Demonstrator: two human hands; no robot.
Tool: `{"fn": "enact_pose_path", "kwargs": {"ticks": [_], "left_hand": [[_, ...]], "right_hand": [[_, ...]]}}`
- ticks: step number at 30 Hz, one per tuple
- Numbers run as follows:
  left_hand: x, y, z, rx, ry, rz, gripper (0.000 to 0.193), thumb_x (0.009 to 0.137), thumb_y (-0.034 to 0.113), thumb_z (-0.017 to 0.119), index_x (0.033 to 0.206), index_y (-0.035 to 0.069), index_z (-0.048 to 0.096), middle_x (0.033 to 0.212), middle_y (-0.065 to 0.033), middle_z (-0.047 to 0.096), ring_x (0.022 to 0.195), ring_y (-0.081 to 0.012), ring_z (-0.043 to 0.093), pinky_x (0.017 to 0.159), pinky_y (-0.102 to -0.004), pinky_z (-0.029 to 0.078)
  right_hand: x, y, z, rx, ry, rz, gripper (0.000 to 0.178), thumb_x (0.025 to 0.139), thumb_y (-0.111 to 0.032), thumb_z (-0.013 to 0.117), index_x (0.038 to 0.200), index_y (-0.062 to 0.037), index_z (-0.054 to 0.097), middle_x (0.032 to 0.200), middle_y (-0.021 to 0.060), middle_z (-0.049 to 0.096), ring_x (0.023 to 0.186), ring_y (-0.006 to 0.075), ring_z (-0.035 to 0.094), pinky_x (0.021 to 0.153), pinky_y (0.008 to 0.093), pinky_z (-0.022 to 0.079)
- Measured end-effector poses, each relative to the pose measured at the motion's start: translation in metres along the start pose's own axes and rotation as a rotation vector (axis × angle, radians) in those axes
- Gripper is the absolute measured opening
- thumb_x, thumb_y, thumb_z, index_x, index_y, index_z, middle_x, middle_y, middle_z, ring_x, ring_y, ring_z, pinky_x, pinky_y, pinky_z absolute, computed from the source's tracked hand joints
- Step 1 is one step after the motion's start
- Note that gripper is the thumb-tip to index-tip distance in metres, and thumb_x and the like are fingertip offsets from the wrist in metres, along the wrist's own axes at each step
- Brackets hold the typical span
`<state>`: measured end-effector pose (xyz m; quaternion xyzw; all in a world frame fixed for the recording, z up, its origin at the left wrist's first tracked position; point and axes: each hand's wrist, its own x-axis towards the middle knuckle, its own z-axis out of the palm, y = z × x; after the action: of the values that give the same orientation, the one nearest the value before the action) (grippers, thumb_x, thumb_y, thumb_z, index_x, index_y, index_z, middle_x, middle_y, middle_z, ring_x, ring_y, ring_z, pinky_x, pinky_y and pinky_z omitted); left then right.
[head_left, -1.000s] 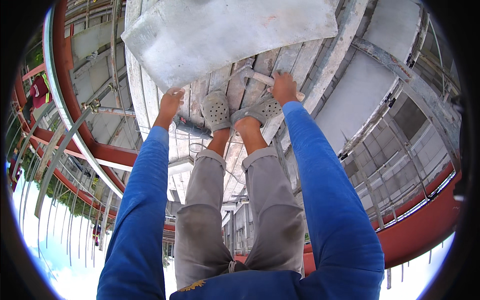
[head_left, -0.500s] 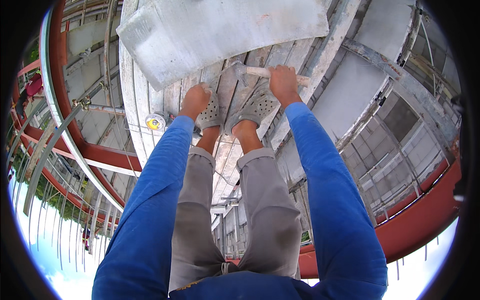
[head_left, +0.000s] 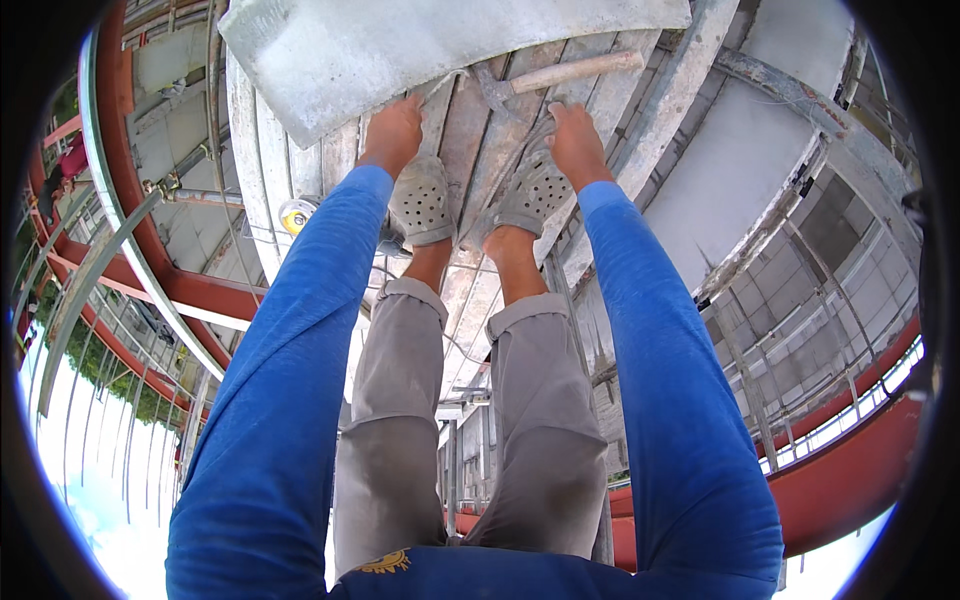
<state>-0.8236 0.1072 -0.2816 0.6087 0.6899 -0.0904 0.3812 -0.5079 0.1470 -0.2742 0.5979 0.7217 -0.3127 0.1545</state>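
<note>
My left hand is closed at the near curved edge of a large grey panel. What its fingers hold, if anything, does not show clearly. Just above the toe of my right clog, my right hand has its fingers bent together, and what lies in them is hidden. A claw hammer with a pale wooden handle rests on the planks beyond that hand, apart from it. Its head points left, close to the panel edge. My left clog stands below my left hand.
I stand on a narrow scaffold of weathered planks. An angle grinder with a yellow-centred disc lies left of my feet. Red steel beams curve past on the left, with a drop beyond the planks. Block walls rise at the right.
My right hand has let go of the hammer, which now lies farther forward on the planks. My left hand has moved forward to the panel edge. The whole view has shifted slightly.
</note>
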Motion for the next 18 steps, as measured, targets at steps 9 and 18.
{"fn": "enact_pose_path", "kwargs": {"ticks": [9,18], "left_hand": [[-0.063,-0.019,-0.053,0.035,0.041,0.091,0.051,0.098,0.024,0.066,0.146,0.011,0.053,0.139,-0.0285,0.057,0.123,-0.0478,0.058,0.104,-0.051,0.049],[-0.19,0.09,-0.153,-0.685,-0.22,-0.178,0.046,0.1,0.033,0.066,0.137,0.006,0.062,0.113,-0.0222,0.073,0.103,-0.0349,0.072,0.091,-0.0411,0.054]], "right_hand": [[0.018,0.001,0.01,0.371,0.034,0.16,0.022,0.084,-0.011,0.08,0.1,-0.0012,0.068,0.096,0.0233,0.071,0.094,0.0432,0.069,0.083,0.0491,0.055],[-0.062,0.012,-0.067,0.663,0.229,0.222,0.024,0.093,-0.007,0.069,0.116,-0.0023,0.068,0.093,0.0175,0.074,0.087,0.0303,0.074,0.079,0.0405,0.057]]}}
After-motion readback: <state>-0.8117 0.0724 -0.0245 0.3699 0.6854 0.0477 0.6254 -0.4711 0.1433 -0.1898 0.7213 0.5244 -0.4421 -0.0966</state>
